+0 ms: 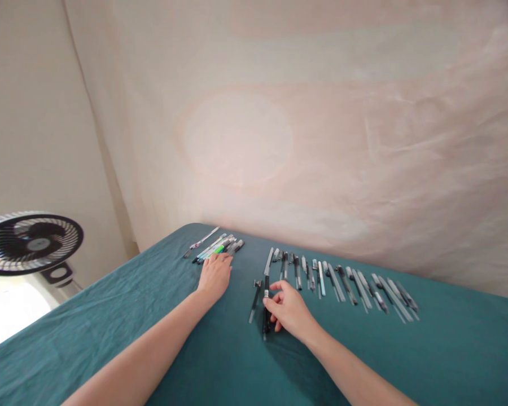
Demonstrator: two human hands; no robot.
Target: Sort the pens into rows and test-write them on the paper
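My right hand (291, 309) pinches a black pen (266, 301) between thumb and fingers, just above the cloth. Left of it lies a dark pen part with a clip (256, 299), and a clear pen barrel (270, 260) lies just beyond. My left hand (215, 276) rests with its fingers stretched out at the near side of a pile of pens (214, 243). A green highlighter-like pen (220, 246) shows in that pile. The left fingertips touch or nearly touch the pens; whether any is gripped is not visible.
A row of taken-apart pens, caps and clear barrels (342, 285) stretches to the right on the dark green cloth (122, 321). One pale pen (203, 239) lies apart at the far left. A black fan (34, 242) stands beyond the left edge; a draped sheet (322, 141) hangs behind.
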